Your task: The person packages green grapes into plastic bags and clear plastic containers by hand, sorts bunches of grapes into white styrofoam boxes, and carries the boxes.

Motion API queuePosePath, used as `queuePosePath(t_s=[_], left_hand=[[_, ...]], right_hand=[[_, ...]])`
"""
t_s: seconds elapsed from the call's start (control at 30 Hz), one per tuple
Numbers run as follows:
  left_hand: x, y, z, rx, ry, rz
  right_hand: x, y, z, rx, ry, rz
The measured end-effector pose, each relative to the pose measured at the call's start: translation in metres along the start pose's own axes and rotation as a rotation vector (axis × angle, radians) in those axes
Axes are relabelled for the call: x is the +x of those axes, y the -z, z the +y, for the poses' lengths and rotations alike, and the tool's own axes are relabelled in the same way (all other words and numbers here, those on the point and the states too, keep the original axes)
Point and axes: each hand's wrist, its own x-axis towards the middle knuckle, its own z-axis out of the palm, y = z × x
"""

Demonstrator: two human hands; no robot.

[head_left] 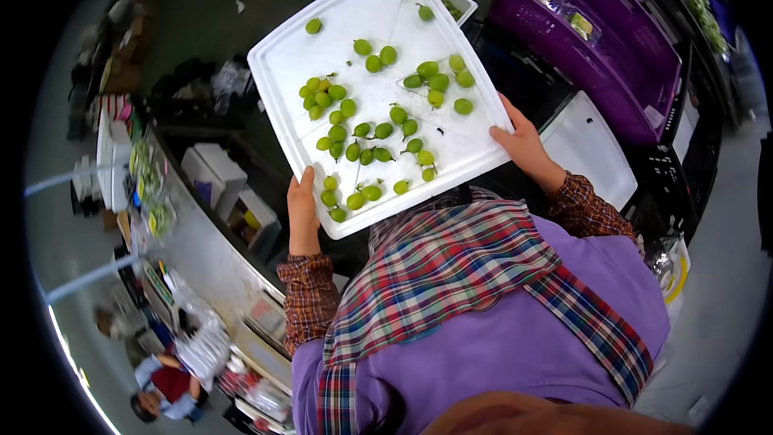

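Observation:
A white foam box lid [322,64], raised rim all round, is held tilted in front of my body. Green grapes [382,130] lie loose on it, some in small clumps, mostly toward the near half. My left hand [303,211] grips the lid's left edge, thumb on top of the rim. On the opposite edge, my right hand [525,145] has its thumb over the rim near the right corner. The fingers of both hands are mostly hidden under the lid.
A purple crate [523,20] with clear packs stands at the upper right. Beside my right arm lies another white lid [594,153]. A metal counter [211,225] runs along the left, near white boxes [211,169]. Another person [165,383] is at the lower left.

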Motion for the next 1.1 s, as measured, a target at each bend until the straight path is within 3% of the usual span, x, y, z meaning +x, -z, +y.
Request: queuePosePath(t_s=[0.17,0.33,0.5,0.53,0.73,0.77,0.87,0.97,1.0,1.07,1.1], left_hand=[[0.100,-0.007,-0.006,0.106,0.053,-0.123],[0.188,-0.020,-0.030,0.265,0.165,-0.254],[0.295,-0.049,-0.012,0.369,0.166,-0.341],[0.272,-0.059,-0.032,0.430,0.221,-0.319],[0.394,-0.101,-0.011,0.530,0.398,-0.440],[0.368,-0.094,-0.025,0.531,0.457,-0.381],[0.426,-0.123,-0.021,0.655,0.512,-0.512],[0.492,-0.154,-0.024,0.684,0.572,-0.656],[0.475,-0.151,-0.028,0.612,0.648,-0.550],[0.504,-0.190,-0.011,0.604,0.723,-0.471],[0.527,-0.197,-0.015,0.606,0.758,-0.474]], right_hand=[[0.020,-0.017,0.047,-0.005,0.000,0.165],[0.038,-0.022,0.094,0.037,-0.191,0.291],[0.091,-0.036,0.118,0.094,-0.244,0.429],[0.078,-0.016,0.134,0.111,-0.351,0.380],[0.154,-0.032,0.135,0.163,-0.467,0.461],[0.144,-0.022,0.145,0.176,-0.524,0.413],[0.187,-0.014,0.174,0.260,-0.578,0.468],[0.239,0.011,0.209,0.389,-0.651,0.382],[0.241,0.022,0.221,0.496,-0.788,0.377],[0.264,0.053,0.302,0.259,-0.561,0.159],[0.277,0.063,0.290,-0.146,-0.233,-0.074]])
